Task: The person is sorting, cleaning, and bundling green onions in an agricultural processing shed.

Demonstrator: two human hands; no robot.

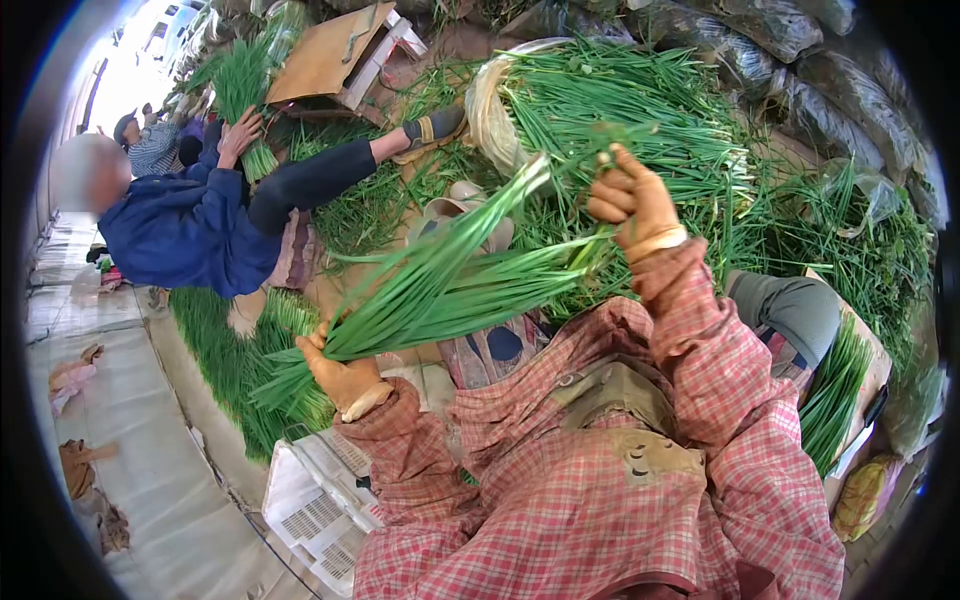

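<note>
My left hand [345,378], in a tan glove, is closed round the leafy end of a bunch of garlic chives [435,290]. The bunch fans out to the right in two parts, with pale stem ends. My right hand [635,200], also gloved, is raised beyond those stem ends. Its fingers are pinched on a few loose green strands [625,132], partly blurred. Behind it lies a large heap of chives [620,95] on a clear plastic sheet [490,115].
On the left, a seated person [190,235] holds another chive bunch [243,85]. A wooden box [330,60] stands at the back. Tidy chives [225,350] lie left, near a white plastic crate [315,500]. Full plastic bags [830,110] line the right; loose greens cover the ground.
</note>
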